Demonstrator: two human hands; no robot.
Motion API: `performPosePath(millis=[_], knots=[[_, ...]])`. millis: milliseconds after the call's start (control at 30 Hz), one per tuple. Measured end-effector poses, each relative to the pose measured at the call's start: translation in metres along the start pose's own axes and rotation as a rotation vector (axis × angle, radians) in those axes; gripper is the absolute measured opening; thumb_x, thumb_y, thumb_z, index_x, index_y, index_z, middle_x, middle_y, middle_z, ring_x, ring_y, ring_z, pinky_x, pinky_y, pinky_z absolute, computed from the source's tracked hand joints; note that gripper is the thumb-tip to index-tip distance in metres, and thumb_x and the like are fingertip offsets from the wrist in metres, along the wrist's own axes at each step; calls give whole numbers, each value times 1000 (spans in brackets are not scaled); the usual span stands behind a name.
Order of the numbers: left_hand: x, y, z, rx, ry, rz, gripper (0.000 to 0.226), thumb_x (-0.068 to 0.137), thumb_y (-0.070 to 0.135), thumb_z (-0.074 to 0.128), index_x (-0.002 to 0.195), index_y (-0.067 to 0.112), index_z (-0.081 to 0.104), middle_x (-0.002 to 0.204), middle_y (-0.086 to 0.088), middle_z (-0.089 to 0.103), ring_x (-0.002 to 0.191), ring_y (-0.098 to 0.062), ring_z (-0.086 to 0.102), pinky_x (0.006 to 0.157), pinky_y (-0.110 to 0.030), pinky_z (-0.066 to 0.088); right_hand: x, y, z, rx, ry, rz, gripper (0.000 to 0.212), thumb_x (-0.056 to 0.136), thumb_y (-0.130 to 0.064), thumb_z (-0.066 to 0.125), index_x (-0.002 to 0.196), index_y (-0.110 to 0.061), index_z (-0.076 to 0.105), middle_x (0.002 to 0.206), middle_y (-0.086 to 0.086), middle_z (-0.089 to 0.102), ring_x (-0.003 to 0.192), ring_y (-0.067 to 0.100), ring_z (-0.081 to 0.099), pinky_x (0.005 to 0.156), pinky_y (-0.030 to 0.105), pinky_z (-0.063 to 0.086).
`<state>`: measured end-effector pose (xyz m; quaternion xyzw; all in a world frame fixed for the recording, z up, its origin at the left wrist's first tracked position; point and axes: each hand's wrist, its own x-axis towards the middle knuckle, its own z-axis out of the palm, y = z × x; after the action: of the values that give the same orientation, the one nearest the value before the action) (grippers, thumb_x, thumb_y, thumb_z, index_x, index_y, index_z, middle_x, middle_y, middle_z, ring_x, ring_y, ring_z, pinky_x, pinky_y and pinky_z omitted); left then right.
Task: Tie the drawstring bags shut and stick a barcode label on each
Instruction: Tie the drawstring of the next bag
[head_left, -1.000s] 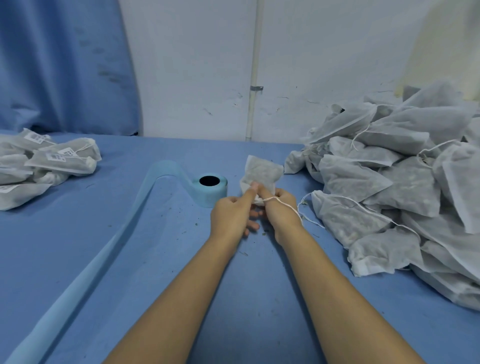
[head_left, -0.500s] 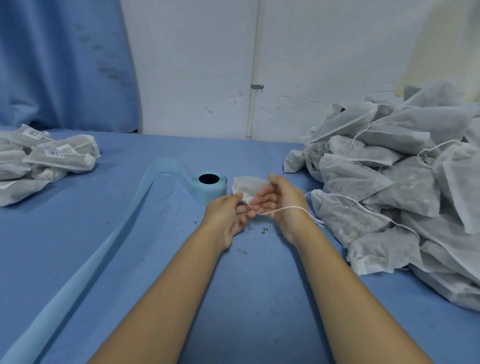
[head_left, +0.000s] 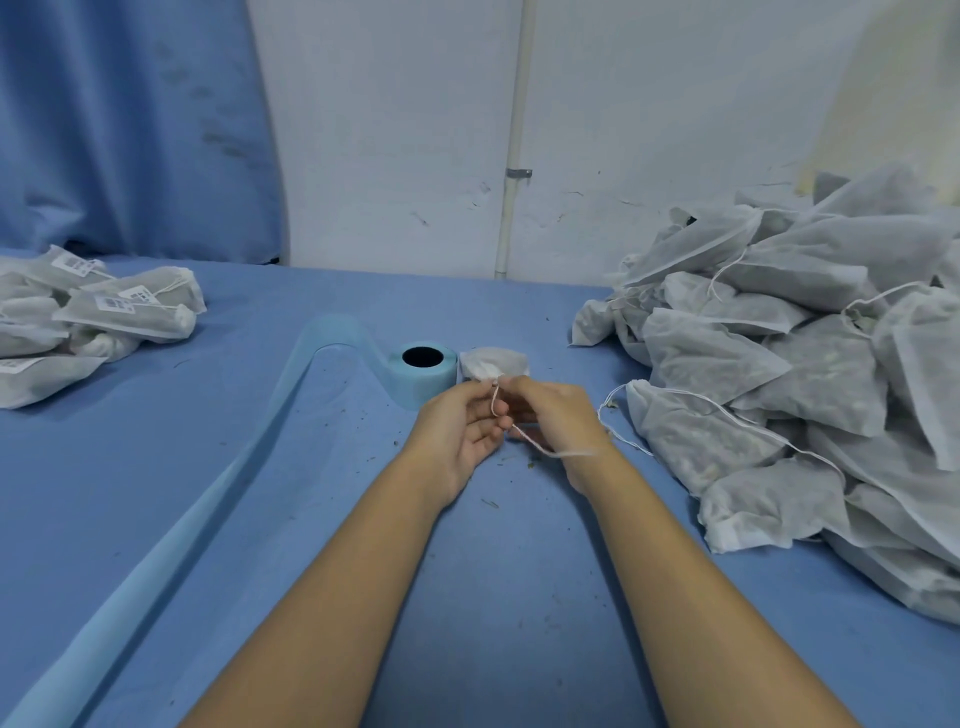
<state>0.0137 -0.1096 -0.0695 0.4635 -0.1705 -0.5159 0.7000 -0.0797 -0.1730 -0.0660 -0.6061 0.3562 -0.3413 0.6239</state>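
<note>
- Labelled bags (head_left: 124, 312) lie heaped on the table (head_left: 208, 493) at far left.
- A blue label roll (head_left: 423, 382) stands mid-table, its strip (head_left: 171, 530) trailing nearward.
- The left hand (head_left: 457, 426) pinches the drawstring (head_left: 543, 451) near the bag's neck.
- The drawstring bag (head_left: 496, 361) lies just behind both hands, beside the roll.
- The right hand (head_left: 563, 415) curls round the same string.
- Untied bags (head_left: 805, 389) pile up at right.

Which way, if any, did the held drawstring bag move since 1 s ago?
Yes: the drawstring bag dropped lower and shifted left, ending right beside the blue label roll.
</note>
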Motion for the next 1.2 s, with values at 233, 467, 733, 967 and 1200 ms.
performPosePath(millis=[233, 467, 733, 967, 1200], knots=[[-2, -5, 4, 215, -98, 107, 38, 85, -12, 40, 94, 17, 62, 63, -4, 50, 50, -10, 43, 55, -22, 34, 1, -1, -2, 164, 71, 77, 12, 82, -5, 61, 78, -5, 71, 74, 4, 71, 63, 8, 64, 62, 14, 52], [2, -5, 6, 232, -61, 72, 30, 90, -6, 48, 112, 13, 50, 56, -3, 51, 47, -10, 45, 49, -21, 38, 4, -1, -7, 324, 61, 112, 15, 87, -7, 57, 82, -7, 71, 83, 4, 73, 75, 7, 67, 70, 15, 53], [7, -6, -10, 984, 180, 524, 14, 93, 19, 57, 83, 17, 67, 64, 12, 56, 59, 0, 51, 54, -6, 36, 5, -1, -15, 340, -24, 77, 16, 94, -22, 53, 86, -18, 66, 72, -7, 71, 72, 7, 63, 71, 19, 48], [-1, -10, -4, 1415, 384, 772, 21, 99, 28, 43, 100, 13, 58, 107, 2, 49, 82, -19, 52, 64, -34, 41, 4, 0, -4, -198, 212, -195, 22, 90, -11, 48, 69, -13, 55, 60, -3, 52, 61, 13, 44, 60, 24, 35], [-5, -14, 3, 1246, 150, 896, 17, 100, 17, 37, 98, 8, 51, 127, 13, 43, 86, -18, 56, 74, -32, 47, 2, 3, -1, -598, 230, -391, 18, 89, -12, 43, 72, -8, 49, 72, -2, 52, 72, 17, 45, 63, 35, 36]])
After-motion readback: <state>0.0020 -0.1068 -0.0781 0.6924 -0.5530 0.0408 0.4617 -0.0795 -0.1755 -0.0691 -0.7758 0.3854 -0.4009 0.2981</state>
